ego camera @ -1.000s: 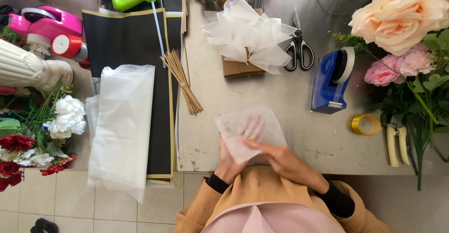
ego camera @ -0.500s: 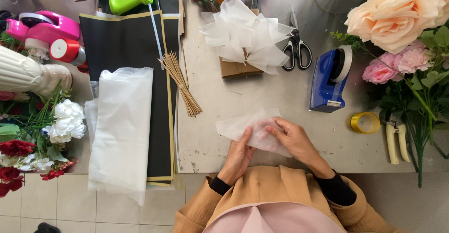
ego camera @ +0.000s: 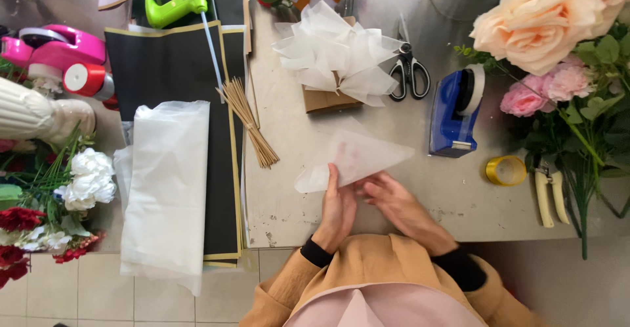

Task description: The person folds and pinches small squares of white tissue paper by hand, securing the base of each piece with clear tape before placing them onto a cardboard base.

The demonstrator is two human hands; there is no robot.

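- Tissue first: a thin, translucent white sheet of wrapping tissue (ego camera: 354,160) lies folded into a long triangle on the pale grey tabletop (ego camera: 295,202), its point aimed toward the blue tape dispenser (ego camera: 454,114).
- Left hand (ego camera: 338,209) rests flat on the sheet's near edge, fingers straight and pressing down; its grip is open, nothing pinched.
- Right hand (ego camera: 397,202) lies just beside it, toward the dispenser, fingertips touching the same edge; whether they nip the tissue or only press it I cannot tell.
- Beyond the sheet from the dispenser lies a tied bundle of thin wooden sticks (ego camera: 249,123); past that, black wrapping sheets with gold edges (ego camera: 174,78) carry a stack of frosted white sheets (ego camera: 167,189).
- Black-handled scissors (ego camera: 408,72) lie just beside the dispenser, next to a ruffled white tissue bow (ego camera: 338,55) on a small brown cardboard box (ego camera: 325,101).
- A small yellow tape roll (ego camera: 505,169) sits on the dispenser's other side, near peach and pink roses (ego camera: 545,32).
- Risk, as I judge it: so light a sheet could slide or spring open if either hand lifts, spoiling the fold.
- Pressing hard while dragging could tear or crease it, since the tissue looks very flimsy.
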